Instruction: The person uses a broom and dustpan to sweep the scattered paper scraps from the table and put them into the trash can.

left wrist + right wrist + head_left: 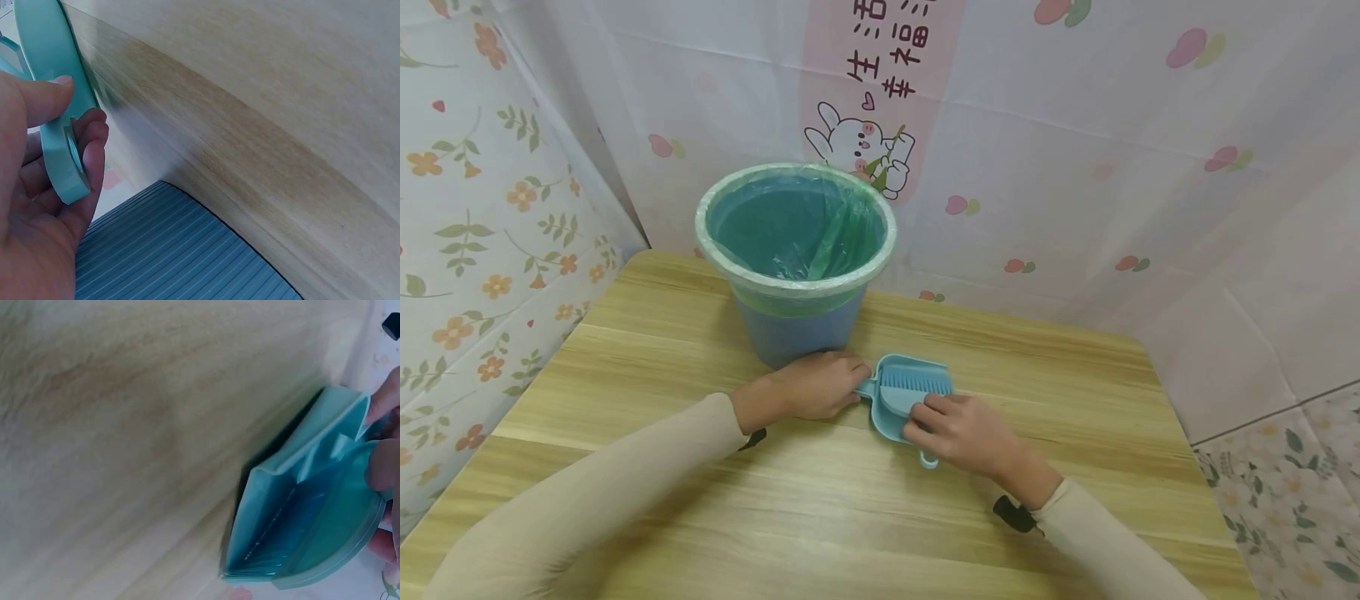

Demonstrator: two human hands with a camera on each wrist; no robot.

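Note:
In the head view, a light blue dustpan [887, 427] lies on the wooden table. My left hand [822, 385] grips its short handle; the left wrist view shows the thumb on one side of that handle [59, 156] and fingers curled behind it. A matching small brush [901, 400] sits inside the pan, bristles toward the far side. My right hand [962, 429] holds the brush, whose looped handle end [929, 461] pokes out below the fingers. From the right wrist, the brush [340, 525] appears within the pan's walls [265, 500]; part of the hand is cut off.
A blue bin [797, 325] with a pale rim and green translucent liner stands just behind my left hand; its ribbed side [181, 250] shows in the left wrist view. The wooden table [820, 517] meets patterned cloth [1045, 192] at the back and left.

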